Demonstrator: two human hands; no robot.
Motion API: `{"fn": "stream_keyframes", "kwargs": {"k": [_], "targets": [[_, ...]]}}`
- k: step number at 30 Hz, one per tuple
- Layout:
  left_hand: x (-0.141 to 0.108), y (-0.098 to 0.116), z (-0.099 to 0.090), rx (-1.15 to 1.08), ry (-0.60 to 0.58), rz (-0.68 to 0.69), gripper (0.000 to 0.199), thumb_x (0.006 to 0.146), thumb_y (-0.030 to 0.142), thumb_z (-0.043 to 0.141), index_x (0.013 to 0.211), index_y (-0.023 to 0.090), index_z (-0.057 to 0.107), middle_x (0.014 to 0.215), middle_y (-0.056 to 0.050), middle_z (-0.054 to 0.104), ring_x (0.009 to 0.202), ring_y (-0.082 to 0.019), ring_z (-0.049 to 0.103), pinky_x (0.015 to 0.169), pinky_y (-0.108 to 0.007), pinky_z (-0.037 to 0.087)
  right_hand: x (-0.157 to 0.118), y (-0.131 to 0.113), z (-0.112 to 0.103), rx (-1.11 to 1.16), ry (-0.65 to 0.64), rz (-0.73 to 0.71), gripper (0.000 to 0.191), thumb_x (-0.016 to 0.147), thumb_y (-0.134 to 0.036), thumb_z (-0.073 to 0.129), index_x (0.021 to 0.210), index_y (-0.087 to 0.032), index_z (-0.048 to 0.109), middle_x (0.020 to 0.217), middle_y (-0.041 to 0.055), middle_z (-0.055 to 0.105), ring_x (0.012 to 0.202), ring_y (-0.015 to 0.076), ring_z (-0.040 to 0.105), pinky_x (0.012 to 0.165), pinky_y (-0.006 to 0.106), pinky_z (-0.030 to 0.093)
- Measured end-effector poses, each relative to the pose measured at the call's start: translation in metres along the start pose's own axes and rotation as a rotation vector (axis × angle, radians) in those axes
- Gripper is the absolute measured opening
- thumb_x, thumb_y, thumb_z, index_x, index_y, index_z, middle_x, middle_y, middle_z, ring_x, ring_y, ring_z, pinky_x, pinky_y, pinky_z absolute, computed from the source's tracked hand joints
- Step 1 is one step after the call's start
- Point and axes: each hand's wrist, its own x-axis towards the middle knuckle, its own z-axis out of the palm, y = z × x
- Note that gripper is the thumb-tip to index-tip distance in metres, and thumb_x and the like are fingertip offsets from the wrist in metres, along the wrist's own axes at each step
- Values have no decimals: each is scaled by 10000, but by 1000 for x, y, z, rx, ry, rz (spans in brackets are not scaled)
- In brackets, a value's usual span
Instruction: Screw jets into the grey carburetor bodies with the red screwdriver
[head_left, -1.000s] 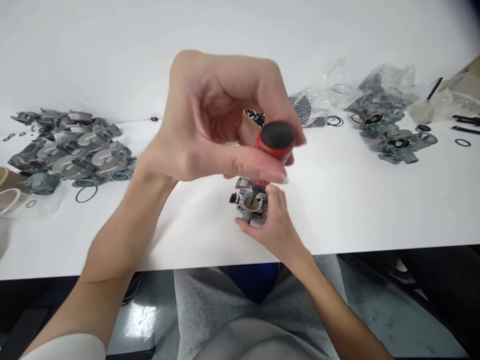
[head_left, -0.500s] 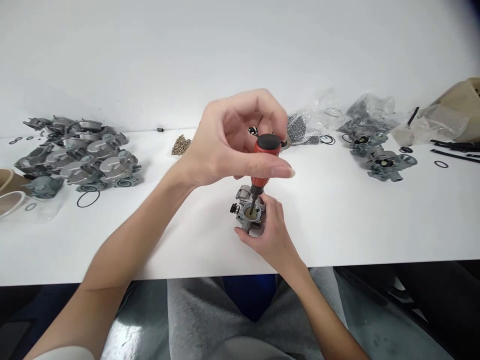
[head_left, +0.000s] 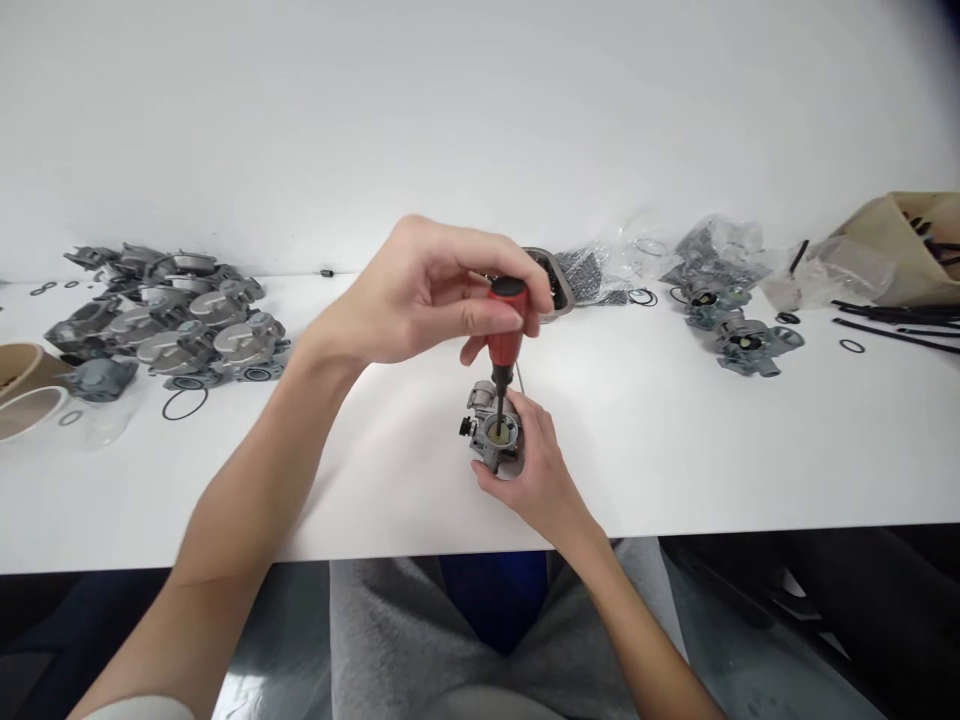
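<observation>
My left hand [head_left: 442, 295] is closed around the red handle of a screwdriver [head_left: 506, 345], thumb and fingers near its black cap. The shaft points down, and its tip meets the brass-coloured plate inside the round bore of a grey metal carburetor [head_left: 487, 455]. My right hand [head_left: 536, 460] grips that carburetor from its right side, thumb at the near edge and fingers behind, with the part resting on the white table [head_left: 390, 490]. A black knob sticks out from the carburetor's left side. The exact contact of the screwdriver tip is too small to make out.
Several carburetors [head_left: 172, 330] are piled at the left, beside cups [head_left: 34, 415] and a black ring [head_left: 185, 404]. Behind my left hand stands a metal tray [head_left: 559, 285]. Plastic bags [head_left: 720, 250], two carburetors [head_left: 754, 345], black tubes [head_left: 900, 330] and a beige container [head_left: 877, 240] are at the right.
My left hand has shifted lower and its fingers have turned around the screwdriver handle, which now stands more upright. My right hand still holds the carburetor. The view has moved slightly.
</observation>
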Motion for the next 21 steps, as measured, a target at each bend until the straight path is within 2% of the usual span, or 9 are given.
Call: {"fn": "stream_keyframes", "kwargs": {"k": [3, 6, 9, 12, 14, 17, 19, 21], "targets": [[-2, -6, -8, -20, 132, -21, 165, 795, 253, 720, 910, 134, 719, 823, -76, 716, 638, -171, 694, 455, -233, 518, 2, 0, -12, 8, -137, 34, 855, 792, -276, 653, 1515, -287, 198, 1566, 77, 256, 1456, 254, 249, 1197, 472, 298], [-15, -18, -24, -47, 382, 21, 223, 744, 300, 772, 877, 132, 710, 789, -67, 722, 491, -98, 610, 422, -205, 483, 0, -1, -24, -28, -197, 89, 792, 820, -291, 609, 1513, -279, 227, 1589, 72, 210, 1481, 258, 197, 1205, 486, 272], [-37, -45, -38, -200, 672, 87, 269, 753, 336, 753, 916, 132, 685, 826, -79, 728, 419, -71, 541, 408, -226, 477, -4, -10, -22, -41, -83, 206, 731, 830, -337, 605, 1480, -199, 300, 1503, 130, 352, 1425, 273, 312, 1180, 462, 327], [-59, -82, -43, -369, 870, 51, 305, 742, 355, 760, 920, 123, 672, 819, -85, 728, 409, -65, 505, 420, -242, 482, -4, -26, -6, -90, 78, 307, 833, 781, -482, 674, 1452, -118, 339, 1383, 190, 479, 1328, 334, 423, 1122, 494, 389], [-69, -104, -42, -410, 925, 2, 328, 716, 340, 783, 909, 102, 666, 803, -96, 727, 426, -67, 511, 437, -240, 478, 0, -35, 5, -128, 158, 327, 819, 764, -505, 683, 1412, -95, 394, 1313, 204, 535, 1265, 355, 479, 1074, 507, 425], [-75, -124, -41, -465, 975, -55, 360, 682, 335, 806, 899, 85, 665, 796, -108, 726, 442, -73, 515, 453, -247, 473, 10, -40, 9, -130, 211, 329, 693, 732, -421, 694, 1319, -107, 502, 1219, 182, 606, 1179, 340, 551, 1018, 487, 472], [-76, -129, -42, -494, 983, -116, 369, 663, 323, 815, 895, 75, 670, 785, -122, 726, 436, -72, 504, 460, -249, 464, 15, -35, -1, -54, 181, 354, 651, 691, -395, 712, 1265, -130, 558, 1183, 158, 645, 1126, 321, 594, 980, 465, 505], [-77, -130, -43, -489, 976, -149, 367, 654, 297, 816, 903, 67, 676, 783, -133, 728, 421, -65, 485, 468, -252, 463, 19, -25, -22, 69, 135, 404, 612, 663, -391, 735, 1208, -145, 607, 1132, 136, 686, 1046, 294, 646, 930, 436, 540]]}}
